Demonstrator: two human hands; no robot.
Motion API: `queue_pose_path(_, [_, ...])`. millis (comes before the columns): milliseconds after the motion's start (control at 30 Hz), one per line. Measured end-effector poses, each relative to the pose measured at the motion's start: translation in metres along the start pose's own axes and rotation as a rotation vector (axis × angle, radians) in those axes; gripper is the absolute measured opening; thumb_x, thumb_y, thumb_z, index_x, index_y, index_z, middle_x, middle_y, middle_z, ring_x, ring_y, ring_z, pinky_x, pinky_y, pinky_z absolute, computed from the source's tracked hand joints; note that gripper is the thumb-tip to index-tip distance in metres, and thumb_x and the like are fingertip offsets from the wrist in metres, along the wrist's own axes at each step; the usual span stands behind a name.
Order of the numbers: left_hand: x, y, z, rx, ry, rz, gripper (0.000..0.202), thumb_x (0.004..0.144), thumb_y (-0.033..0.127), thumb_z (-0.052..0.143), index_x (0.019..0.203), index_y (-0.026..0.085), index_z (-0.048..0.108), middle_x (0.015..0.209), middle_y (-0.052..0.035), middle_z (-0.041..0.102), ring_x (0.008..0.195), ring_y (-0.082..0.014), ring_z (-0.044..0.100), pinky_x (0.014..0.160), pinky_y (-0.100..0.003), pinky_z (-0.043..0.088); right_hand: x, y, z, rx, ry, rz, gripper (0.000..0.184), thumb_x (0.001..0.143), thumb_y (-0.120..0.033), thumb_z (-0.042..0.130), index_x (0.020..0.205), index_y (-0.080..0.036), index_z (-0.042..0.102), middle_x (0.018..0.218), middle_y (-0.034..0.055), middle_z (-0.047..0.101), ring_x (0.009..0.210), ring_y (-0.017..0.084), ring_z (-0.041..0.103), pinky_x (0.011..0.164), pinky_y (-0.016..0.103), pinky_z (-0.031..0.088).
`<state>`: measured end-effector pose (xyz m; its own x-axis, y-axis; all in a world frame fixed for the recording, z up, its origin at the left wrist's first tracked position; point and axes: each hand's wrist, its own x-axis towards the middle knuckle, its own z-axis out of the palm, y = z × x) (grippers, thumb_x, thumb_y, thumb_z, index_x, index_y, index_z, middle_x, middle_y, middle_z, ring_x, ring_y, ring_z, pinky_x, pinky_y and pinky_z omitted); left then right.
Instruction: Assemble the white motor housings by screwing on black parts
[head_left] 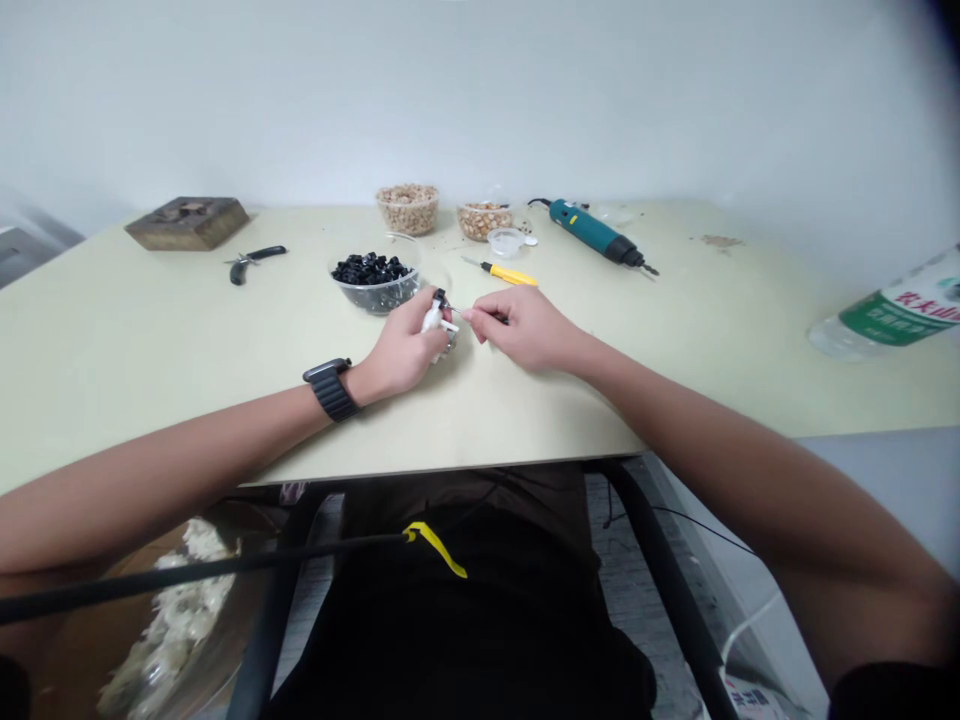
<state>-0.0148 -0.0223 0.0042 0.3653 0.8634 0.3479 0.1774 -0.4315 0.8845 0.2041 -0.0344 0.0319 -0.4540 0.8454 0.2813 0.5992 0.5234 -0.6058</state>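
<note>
My left hand (405,345), with a dark watch on its wrist, is closed around a small white part (433,318). A small black piece (439,296) sits at the upper end of that part, by my fingertips. My right hand (525,325) pinches a thin metal tool (456,310), its tip at or very near the black piece. The rest of the tool is mostly hidden by my fingers, so its kind cannot be made out. Just beyond my left hand stands a transparent bowl (382,297) filled with small black pieces (369,269).
A yellow-handled knife (510,274) lies beyond my right hand. Farther back are two tubs of small tan parts (407,208), a small transparent cup (505,241) and a green rotary tool (589,232). Black-handled nippers (255,257) and a block (187,222) lie left; a bottle (885,310) lies right.
</note>
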Motion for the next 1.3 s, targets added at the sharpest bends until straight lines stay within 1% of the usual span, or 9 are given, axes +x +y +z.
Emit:
queue_pose_path(100, [-0.001, 0.000, 0.001, 0.010, 0.001, 0.020, 0.019, 0.068, 0.021, 0.063, 0.087, 0.022, 0.060, 0.078, -0.0006, 0.061, 0.075, -0.0193, 0.054, 0.069, -0.035, 0.042, 0.001, 0.000, -0.002, 0.195, -0.107, 0.163, 0.044, 0.111, -0.040, 0.058, 0.071, -0.022, 0.061, 0.057, -0.0065, 0.041, 0.053, 0.011, 0.035, 0.059, 0.032, 0.028])
queue_pose_path(200, [0.000, 0.001, 0.002, -0.004, -0.005, 0.015, 0.018, 0.068, 0.021, 0.062, 0.085, 0.022, 0.059, 0.076, -0.0002, 0.060, 0.072, -0.0187, 0.053, 0.068, -0.035, 0.043, 0.003, 0.002, -0.003, 0.238, -0.074, 0.151, 0.038, 0.106, -0.044, 0.067, 0.076, -0.023, 0.061, 0.059, -0.0063, 0.046, 0.056, 0.012, 0.039, 0.059, 0.030, 0.030])
queue_pose_path(367, [0.003, 0.003, 0.000, -0.035, -0.025, -0.037, 0.020, 0.067, 0.018, 0.063, 0.086, 0.022, 0.061, 0.077, -0.0005, 0.062, 0.068, -0.0175, 0.053, 0.065, -0.035, 0.044, 0.002, 0.002, -0.001, -0.075, 0.138, -0.080, 0.028, 0.105, -0.032, 0.064, 0.079, -0.021, 0.061, 0.076, 0.0015, 0.066, 0.073, 0.017, 0.053, 0.075, 0.033, 0.038])
queue_pose_path(500, [0.004, 0.002, -0.002, -0.071, -0.042, -0.058, 0.020, 0.067, 0.016, 0.063, 0.086, 0.022, 0.060, 0.076, -0.0005, 0.061, 0.069, -0.0175, 0.054, 0.064, -0.034, 0.045, -0.004, -0.004, 0.000, -0.426, 0.077, -0.101, 0.032, 0.114, -0.034, 0.052, 0.091, -0.019, 0.069, 0.086, 0.0084, 0.071, 0.079, 0.021, 0.056, 0.076, 0.036, 0.033])
queue_pose_path(600, [0.003, 0.002, -0.002, -0.049, -0.066, -0.030, 0.021, 0.067, 0.017, 0.063, 0.087, 0.022, 0.060, 0.076, 0.0003, 0.059, 0.070, -0.0177, 0.053, 0.067, -0.035, 0.045, -0.006, -0.007, 0.001, -0.462, 0.020, -0.079, 0.036, 0.116, -0.034, 0.047, 0.091, -0.019, 0.067, 0.085, 0.0087, 0.069, 0.077, 0.021, 0.053, 0.076, 0.037, 0.033])
queue_pose_path(800, [-0.003, 0.004, 0.001, -0.015, -0.026, -0.004, 0.019, 0.069, 0.022, 0.063, 0.088, 0.023, 0.061, 0.077, -0.0002, 0.059, 0.070, -0.0190, 0.051, 0.068, -0.036, 0.040, -0.003, -0.007, 0.000, -0.113, 0.023, -0.065, 0.041, 0.111, -0.031, 0.056, 0.071, -0.021, 0.056, 0.065, -0.0013, 0.051, 0.065, 0.015, 0.044, 0.071, 0.034, 0.035])
queue_pose_path(900, [-0.005, 0.007, 0.001, 0.026, -0.022, 0.030, 0.019, 0.068, 0.021, 0.065, 0.087, 0.023, 0.059, 0.078, -0.0009, 0.061, 0.073, -0.0204, 0.052, 0.071, -0.037, 0.040, -0.002, -0.006, -0.004, 0.231, -0.107, 0.116, 0.044, 0.112, -0.043, 0.063, 0.074, -0.022, 0.059, 0.060, -0.0052, 0.047, 0.054, 0.011, 0.038, 0.057, 0.031, 0.031])
queue_pose_path(1067, [-0.003, 0.011, -0.003, 0.109, -0.016, 0.126, 0.020, 0.069, 0.021, 0.066, 0.088, 0.024, 0.060, 0.085, -0.0027, 0.066, 0.082, -0.0226, 0.056, 0.082, -0.038, 0.044, 0.000, -0.006, -0.012, 0.729, -0.337, 0.400, 0.041, 0.107, -0.055, 0.075, 0.084, -0.023, 0.061, 0.060, -0.0096, 0.041, 0.043, 0.007, 0.022, 0.040, 0.028, 0.010])
queue_pose_path(1300, [0.008, 0.015, -0.008, -0.092, -0.043, -0.002, 0.023, 0.066, 0.022, 0.068, 0.089, 0.023, 0.063, 0.083, -0.0019, 0.064, 0.074, -0.0194, 0.054, 0.070, -0.035, 0.044, -0.001, -0.004, -0.030, 0.608, -0.220, 0.216, 0.026, 0.098, -0.042, 0.087, 0.101, -0.021, 0.072, 0.075, -0.0040, 0.058, 0.053, 0.008, 0.041, 0.046, 0.028, 0.028])
